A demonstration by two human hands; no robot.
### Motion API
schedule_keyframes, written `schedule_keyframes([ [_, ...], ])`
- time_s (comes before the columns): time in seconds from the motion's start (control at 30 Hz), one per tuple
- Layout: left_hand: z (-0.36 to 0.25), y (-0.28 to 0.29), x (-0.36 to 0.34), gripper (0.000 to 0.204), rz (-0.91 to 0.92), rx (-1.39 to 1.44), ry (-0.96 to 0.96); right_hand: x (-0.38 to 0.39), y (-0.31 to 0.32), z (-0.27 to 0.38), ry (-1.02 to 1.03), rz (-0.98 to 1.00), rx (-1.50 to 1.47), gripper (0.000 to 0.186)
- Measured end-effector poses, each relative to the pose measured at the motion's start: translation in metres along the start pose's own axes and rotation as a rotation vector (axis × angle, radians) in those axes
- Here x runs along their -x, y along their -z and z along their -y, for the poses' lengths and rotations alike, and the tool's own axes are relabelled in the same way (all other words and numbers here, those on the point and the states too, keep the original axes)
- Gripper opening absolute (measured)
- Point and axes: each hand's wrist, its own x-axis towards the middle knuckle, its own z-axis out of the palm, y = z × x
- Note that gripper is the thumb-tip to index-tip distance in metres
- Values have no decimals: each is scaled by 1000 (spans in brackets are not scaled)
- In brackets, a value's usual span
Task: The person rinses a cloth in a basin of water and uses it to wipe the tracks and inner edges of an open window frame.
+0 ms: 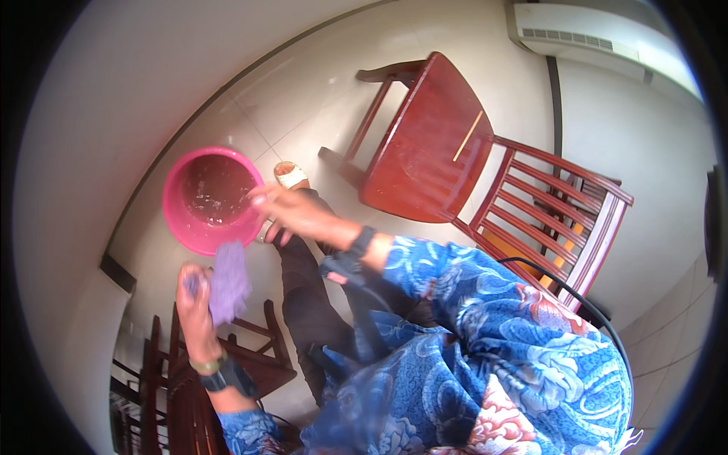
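My left hand (196,315) is closed around a purple cloth (229,282), which hangs out bunched beside the fingers. The cloth is held just on the near side of a pink bucket (174,206), close to its rim. Murky, brownish water with light flecks of foam lies in the bucket. Over the bucket's right rim reaches my right hand (296,212), slightly blurred, its fingers stretched out and apart with nothing seen in them. Both wrists wear dark straps.
A reddish-brown wooden chair (421,155) stands to the right, with a thin yellowish stick (468,136) on its seat. More dark wooden chairs (250,364) are at the lower left. A wall (83,152) runs close behind the bucket. My feet are beside the bucket.
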Motion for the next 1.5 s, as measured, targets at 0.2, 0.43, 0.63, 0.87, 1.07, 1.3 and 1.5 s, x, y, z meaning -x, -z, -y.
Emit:
schedule_keyframes([
  [0.2, -39, 13, 53, 29, 5, 193, 74, 78, 274, -81, 546, -1662, 263, 23],
  [0.43, -104, 5, 64, 29, 58, 41, 75, 130, 405, -116, -164, -1689, 406, 41],
  [0.63, -139, -39, 61, 20, -161, -417, 45, 102, 387, -126, -151, -1586, 670, 16],
  [0.87, -180, -26, 68, 17, -62, -412, 154, 131, 288, -43, 385, -1325, 303, 16],
  [1.07, -155, 19, 76, 11, -104, -358, -213, 139, 144, -8, 495, -692, 264, 19],
  [1.3, -131, 10, 69, 19, 37, -36, -433, 106, 8, 43, 537, -85, 505, 18],
  [1.5, -150, -21, 76, 43, 206, 31, -590, 102, -8, 68, 740, -129, 842, 17],
])
